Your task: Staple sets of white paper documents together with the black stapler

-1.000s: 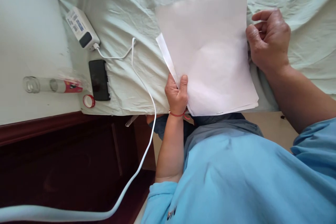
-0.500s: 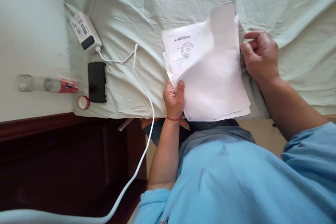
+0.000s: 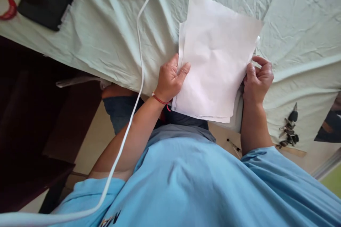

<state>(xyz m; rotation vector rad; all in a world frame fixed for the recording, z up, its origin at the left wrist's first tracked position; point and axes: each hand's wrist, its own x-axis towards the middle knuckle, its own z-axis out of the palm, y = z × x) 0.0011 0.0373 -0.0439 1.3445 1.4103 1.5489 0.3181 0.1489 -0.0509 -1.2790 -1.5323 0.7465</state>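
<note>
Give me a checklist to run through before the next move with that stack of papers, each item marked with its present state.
1. Left hand grips the left edge of the paper stack, thumb on top: ok.
2. Right hand is at the stack's right edge, fingers curled against it: ok.
3. Sheets squared up: not ok, lower sheets stick out at the left and bottom edges.
4. Stack fully supported by the bed sheet: not ok, its near edge overhangs the bed.
5. White cable is apart from the stack: ok, it runs to the left of the left hand.
6. Print on the top sheet: cannot tell, the side showing looks blank.
</note>
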